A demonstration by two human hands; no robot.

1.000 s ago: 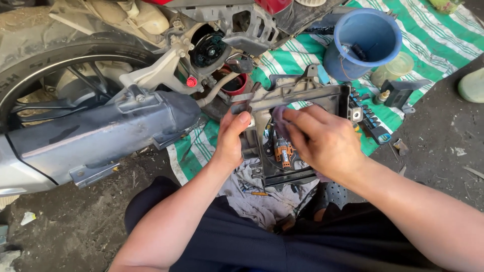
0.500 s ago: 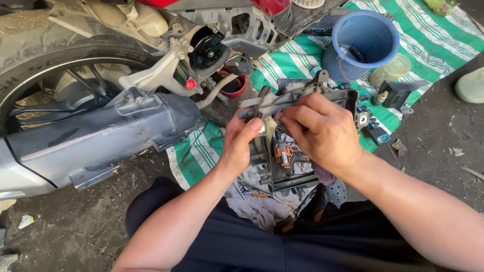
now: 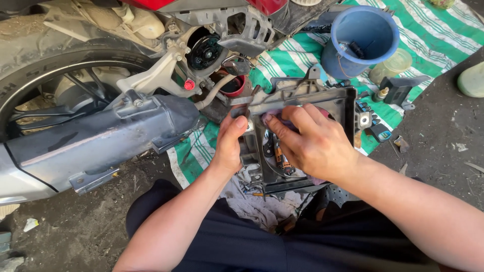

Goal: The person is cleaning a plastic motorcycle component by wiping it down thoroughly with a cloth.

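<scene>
Head view: gripping a dark grey moulded plastic frame housing [image 3: 302, 100] over the lap, just in front of the motorcycle's grey exhaust cover [image 3: 101, 136]. Left hand [image 3: 229, 143] clamping the frame's left edge, thumb on top. Right hand [image 3: 315, 143] pressing a pinkish rag [image 3: 275, 115] against the top rail, fingers curled over it. Wiping apparently mid-way: top rail being covered, lower frame looking untouched. Lying beyond on the green striped cloth [image 3: 282, 60]: blue plastic bucket [image 3: 360, 40], small parts.
</scene>
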